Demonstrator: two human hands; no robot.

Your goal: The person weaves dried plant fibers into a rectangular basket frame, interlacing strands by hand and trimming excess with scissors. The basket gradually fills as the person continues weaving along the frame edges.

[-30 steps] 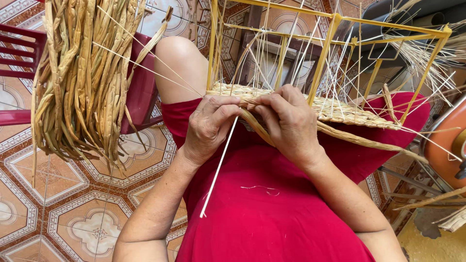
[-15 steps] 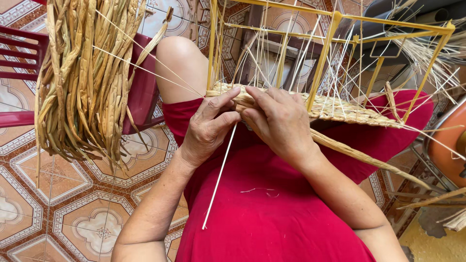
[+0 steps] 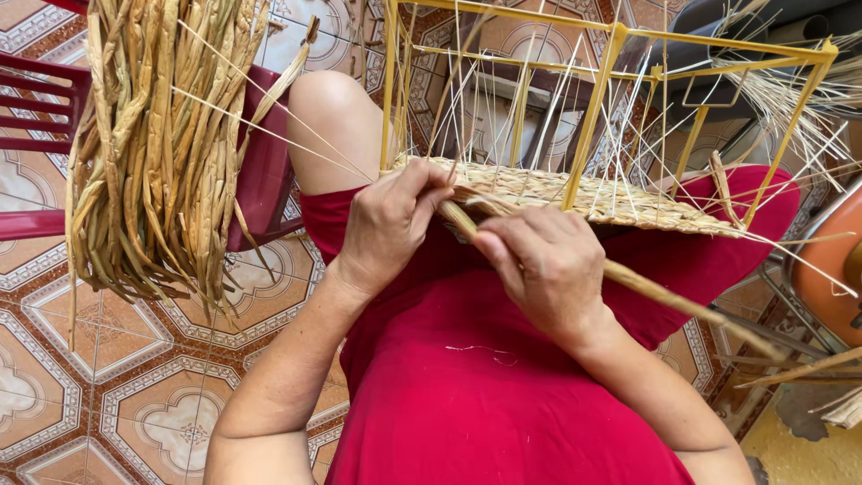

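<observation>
Hanging at the far left, a bundle of dried reeds [image 3: 153, 153] is draped over a red chair [image 3: 260, 171], kept within reach. Just right of it, the left hand [image 3: 391, 229] is curled shut, fingertips pinching a twisted reed strand [image 3: 646, 286] at the near edge of the woven mat [image 3: 575, 196], so the weave is held tight. The right hand [image 3: 548, 265] is closed around the same strand, which runs on to the near right. The mat is stretched on a yellow wire frame [image 3: 611, 54] resting across the lap, with thin upright stalks [image 3: 521, 108] threaded through it.
</observation>
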